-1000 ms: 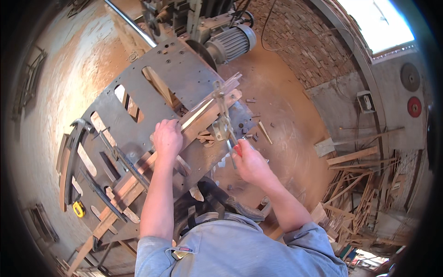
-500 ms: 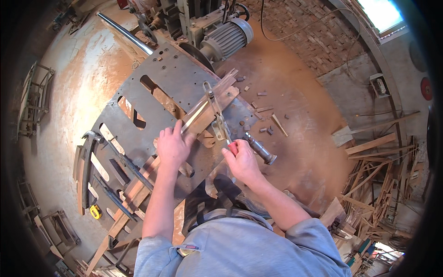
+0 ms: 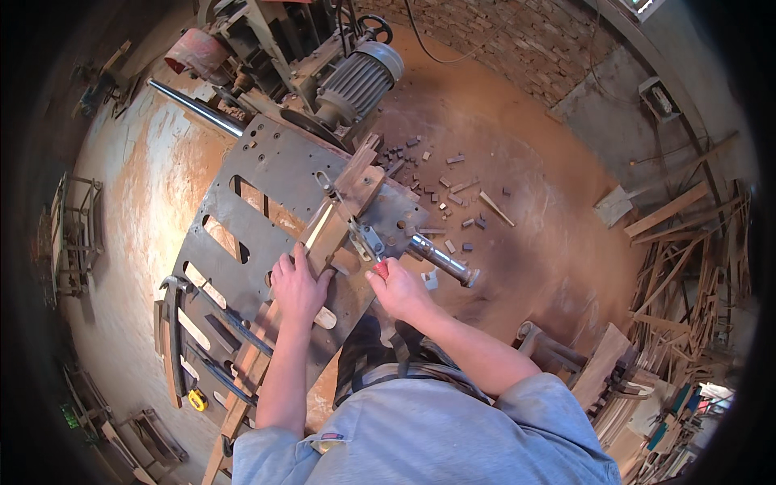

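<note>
My right hand is closed around the red handle of a metal toggle clamp. The clamp's slotted arm reaches across a wooden board on a grey slotted steel plate. A narrow pale wood strip lies along the board, under the clamp's far end. At the near end of that strip rests my left hand, its fingers stretched out and the thumb apart. The underside of that hand is hidden.
A grey motor stands beyond the plate. A shiny round bar sticks out at its right. A hammer and a yellow tape measure are at the left. Small wood offcuts litter the floor; scrap strips pile up right.
The view has shifted, showing more of the machine at the back. My right hand and the red handle have come closer to my left hand, and the clamp body shows more plainly.
</note>
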Tool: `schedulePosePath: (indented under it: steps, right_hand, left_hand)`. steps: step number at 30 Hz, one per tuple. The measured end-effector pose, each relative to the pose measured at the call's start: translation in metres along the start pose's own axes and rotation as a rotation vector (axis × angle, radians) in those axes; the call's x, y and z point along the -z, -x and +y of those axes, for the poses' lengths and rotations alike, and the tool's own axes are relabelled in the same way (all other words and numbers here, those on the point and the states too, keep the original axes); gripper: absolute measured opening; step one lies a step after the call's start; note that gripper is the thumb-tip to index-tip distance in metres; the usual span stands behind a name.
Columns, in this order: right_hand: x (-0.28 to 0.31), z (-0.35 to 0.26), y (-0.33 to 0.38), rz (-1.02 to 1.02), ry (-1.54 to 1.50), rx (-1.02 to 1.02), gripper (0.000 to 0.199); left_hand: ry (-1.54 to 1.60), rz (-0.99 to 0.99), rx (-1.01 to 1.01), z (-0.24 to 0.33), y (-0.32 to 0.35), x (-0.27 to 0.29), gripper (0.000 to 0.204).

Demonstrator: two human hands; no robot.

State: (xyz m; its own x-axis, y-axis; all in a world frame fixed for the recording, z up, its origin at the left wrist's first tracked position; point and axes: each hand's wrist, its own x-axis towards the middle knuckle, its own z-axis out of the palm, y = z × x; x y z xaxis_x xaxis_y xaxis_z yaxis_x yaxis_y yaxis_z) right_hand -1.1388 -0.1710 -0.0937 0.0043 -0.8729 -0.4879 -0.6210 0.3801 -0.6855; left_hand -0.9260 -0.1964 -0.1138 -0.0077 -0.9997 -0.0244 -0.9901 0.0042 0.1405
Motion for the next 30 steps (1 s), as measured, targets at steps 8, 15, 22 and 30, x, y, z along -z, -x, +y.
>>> schedulePosePath:
  steps: [8, 15, 22, 30]
  right_hand:
    - [0.005, -0.002, 0.005, -0.02, -0.056, 0.032, 0.04]
    - [-0.002, 0.005, 0.001, 0.009, -0.087, 0.099, 0.04]
    - [0.003, 0.002, 0.0, -0.023, -0.081, 0.111, 0.045]
    - [0.006, 0.0, 0.001, -0.042, -0.057, 0.112, 0.046]
  left_hand:
    - [-0.044, 0.073, -0.046, -0.001, 0.001, -0.004, 0.079]
    - [-0.031, 0.114, -0.037, -0.001, 0.0, -0.006, 0.078]
    - [-0.054, 0.114, 0.006, 0.0, 0.002, -0.008, 0.079]
    - [-0.077, 0.169, -0.03, -0.002, 0.004, -0.009, 0.076]
